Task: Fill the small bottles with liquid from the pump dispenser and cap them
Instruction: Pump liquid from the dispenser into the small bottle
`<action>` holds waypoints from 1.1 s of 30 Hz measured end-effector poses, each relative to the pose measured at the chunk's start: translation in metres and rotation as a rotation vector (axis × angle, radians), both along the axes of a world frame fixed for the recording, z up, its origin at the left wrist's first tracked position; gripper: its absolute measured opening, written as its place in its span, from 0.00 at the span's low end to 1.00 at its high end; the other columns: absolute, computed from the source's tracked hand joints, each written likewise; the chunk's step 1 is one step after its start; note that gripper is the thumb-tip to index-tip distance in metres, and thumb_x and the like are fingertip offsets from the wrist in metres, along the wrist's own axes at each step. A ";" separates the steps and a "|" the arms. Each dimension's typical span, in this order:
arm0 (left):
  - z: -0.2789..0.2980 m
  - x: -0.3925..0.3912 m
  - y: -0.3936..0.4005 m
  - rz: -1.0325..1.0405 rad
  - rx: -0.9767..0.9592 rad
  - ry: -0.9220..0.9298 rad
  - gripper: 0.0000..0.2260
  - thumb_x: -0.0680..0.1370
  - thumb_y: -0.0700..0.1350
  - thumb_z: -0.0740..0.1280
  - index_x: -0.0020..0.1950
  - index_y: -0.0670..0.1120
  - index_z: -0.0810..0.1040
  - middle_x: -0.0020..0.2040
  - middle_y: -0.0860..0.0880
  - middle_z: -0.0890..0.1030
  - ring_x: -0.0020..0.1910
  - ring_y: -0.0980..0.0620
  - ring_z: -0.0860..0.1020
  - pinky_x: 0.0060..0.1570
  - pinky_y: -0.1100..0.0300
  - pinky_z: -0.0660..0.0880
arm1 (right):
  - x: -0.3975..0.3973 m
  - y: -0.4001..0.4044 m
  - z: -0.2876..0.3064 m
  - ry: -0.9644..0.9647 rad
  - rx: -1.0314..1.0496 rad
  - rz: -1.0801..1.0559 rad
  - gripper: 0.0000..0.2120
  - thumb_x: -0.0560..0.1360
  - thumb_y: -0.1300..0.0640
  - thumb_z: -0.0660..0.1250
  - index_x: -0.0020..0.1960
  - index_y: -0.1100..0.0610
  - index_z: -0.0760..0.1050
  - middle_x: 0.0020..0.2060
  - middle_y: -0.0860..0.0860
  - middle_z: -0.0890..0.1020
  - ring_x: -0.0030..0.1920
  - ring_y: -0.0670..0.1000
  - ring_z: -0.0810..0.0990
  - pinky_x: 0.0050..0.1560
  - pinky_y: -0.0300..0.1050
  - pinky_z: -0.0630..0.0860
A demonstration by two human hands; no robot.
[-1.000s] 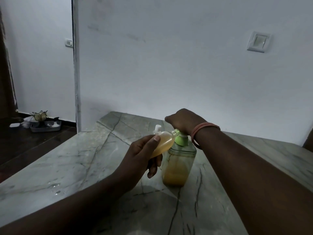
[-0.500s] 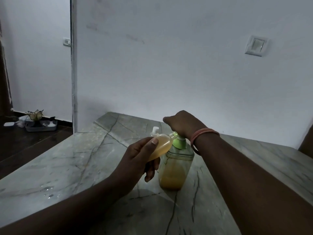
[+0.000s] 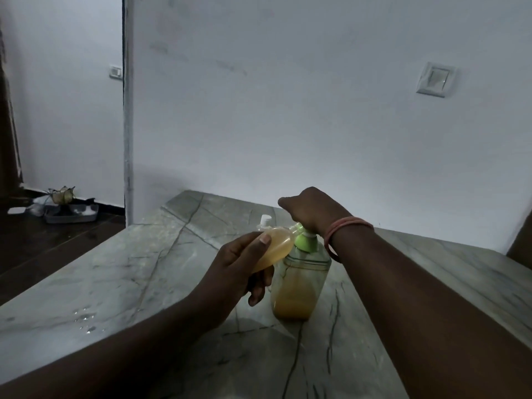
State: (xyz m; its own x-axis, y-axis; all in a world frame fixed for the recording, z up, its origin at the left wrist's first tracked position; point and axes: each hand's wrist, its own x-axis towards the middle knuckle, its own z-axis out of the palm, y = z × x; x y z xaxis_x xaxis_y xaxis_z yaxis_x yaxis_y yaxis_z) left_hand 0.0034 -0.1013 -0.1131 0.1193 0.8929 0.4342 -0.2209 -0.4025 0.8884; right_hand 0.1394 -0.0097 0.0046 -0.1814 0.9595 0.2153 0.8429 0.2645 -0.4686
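One small bottle point(image 3: 275, 247), nearly full of amber liquid, sits tilted in the left hand point(image 3: 239, 272), fingers wrapped around it, mouth at the spout. The right hand point(image 3: 312, 210), curled, presses the pump dispenser point(image 3: 299, 283). Capping looks still ahead.

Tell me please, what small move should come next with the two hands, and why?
Probably one more press of the pump head with the right hand, which rests on it. The left hand holds the small bottle tilted with its mouth at the green nozzle of the pump dispenser, and it looks nearly full of amber liquid.
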 end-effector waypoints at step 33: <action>-0.002 0.001 0.000 0.006 0.002 0.012 0.13 0.83 0.51 0.59 0.62 0.47 0.78 0.33 0.42 0.76 0.24 0.50 0.71 0.24 0.61 0.69 | 0.001 0.002 -0.001 0.048 -0.028 -0.024 0.17 0.73 0.55 0.62 0.28 0.56 0.61 0.26 0.51 0.66 0.27 0.53 0.62 0.30 0.43 0.60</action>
